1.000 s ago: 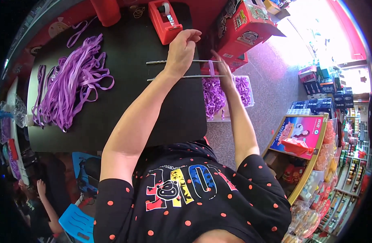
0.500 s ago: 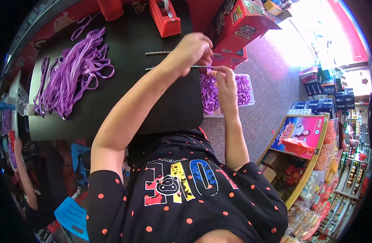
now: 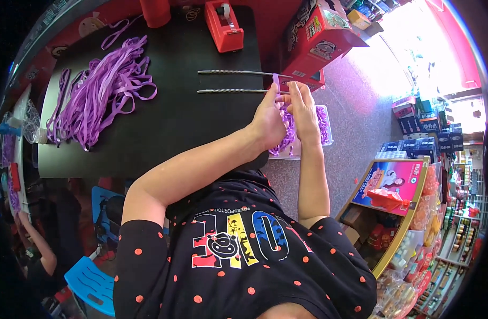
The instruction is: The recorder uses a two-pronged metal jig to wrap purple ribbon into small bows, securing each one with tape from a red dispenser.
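Note:
Two twisted metal rods (image 3: 233, 91) stick out side by side over the right edge of the black table. At their far ends a short strip of purple ribbon (image 3: 276, 80) is looped. My left hand (image 3: 269, 121) is closed on the ribbon, its thumb and fingers pinched just below the lower rod. Right beside it, my right hand (image 3: 303, 111) has its fingers pressed together on the ribbon; the exact grip is partly hidden. Beneath both hands stands a clear plastic bin (image 3: 329, 126) filled with small purple ribbon pieces.
A loose pile of long purple ribbons (image 3: 103, 90) lies on the black table (image 3: 185, 143). A red tape dispenser (image 3: 224, 32) and a red cup (image 3: 154, 13) stand at its far side. Red cartons (image 3: 313, 40) are beyond my hands; a display case (image 3: 387, 186) stands right.
My left hand has come down from above the rods to below them, meeting the right hand at the ribbon. The right hand has turned, fingers now pointing up.

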### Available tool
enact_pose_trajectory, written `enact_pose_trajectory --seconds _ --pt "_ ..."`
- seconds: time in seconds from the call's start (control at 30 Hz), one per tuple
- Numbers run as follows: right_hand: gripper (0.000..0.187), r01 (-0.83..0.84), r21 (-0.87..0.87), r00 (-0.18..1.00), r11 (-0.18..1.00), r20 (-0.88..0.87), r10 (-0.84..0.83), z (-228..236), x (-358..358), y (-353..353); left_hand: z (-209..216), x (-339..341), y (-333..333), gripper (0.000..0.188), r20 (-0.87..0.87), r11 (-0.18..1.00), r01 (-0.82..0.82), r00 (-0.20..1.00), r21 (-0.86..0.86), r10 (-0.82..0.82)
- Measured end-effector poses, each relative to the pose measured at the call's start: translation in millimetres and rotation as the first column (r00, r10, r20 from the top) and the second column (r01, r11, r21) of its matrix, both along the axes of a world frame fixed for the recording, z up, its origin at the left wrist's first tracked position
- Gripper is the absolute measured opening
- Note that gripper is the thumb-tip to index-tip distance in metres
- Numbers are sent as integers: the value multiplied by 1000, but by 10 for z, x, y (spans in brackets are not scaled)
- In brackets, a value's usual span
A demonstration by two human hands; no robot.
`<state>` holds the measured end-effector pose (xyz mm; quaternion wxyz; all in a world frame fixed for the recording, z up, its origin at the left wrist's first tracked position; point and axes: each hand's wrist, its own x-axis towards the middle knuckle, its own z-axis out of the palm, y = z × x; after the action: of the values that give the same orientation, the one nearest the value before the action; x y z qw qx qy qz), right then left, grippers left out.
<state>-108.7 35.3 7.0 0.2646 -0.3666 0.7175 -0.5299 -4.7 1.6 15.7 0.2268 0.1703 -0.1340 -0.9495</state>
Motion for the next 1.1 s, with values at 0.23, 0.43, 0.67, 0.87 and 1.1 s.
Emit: enact_pose_trajectory --seconds 0.23,0.43,0.67,0.87,1.1 --pt "35 1 38 994 999 108 -5 168 -14 18 -29 74 15 60 -45 1000 -26 999 16 26" --pt "22 -5 -224 877 975 -469 -104 628 -80 -378 -155 75 21 96 2 999 8 1000 -39 -8" --pt "22 -323 -179 946 929 -37 322 585 -73 -1612 -152 55 45 96 33 1000 3 999 -13 -2" --pt "21 -399 178 879 900 353 320 585 -90 -2072 -188 51 45 102 16 1000 3 1000 -9 -3" --pt "15 -383 238 848 893 475 236 549 -95 -2198 -147 57 28 107 -21 1000 14 1000 2 -14"
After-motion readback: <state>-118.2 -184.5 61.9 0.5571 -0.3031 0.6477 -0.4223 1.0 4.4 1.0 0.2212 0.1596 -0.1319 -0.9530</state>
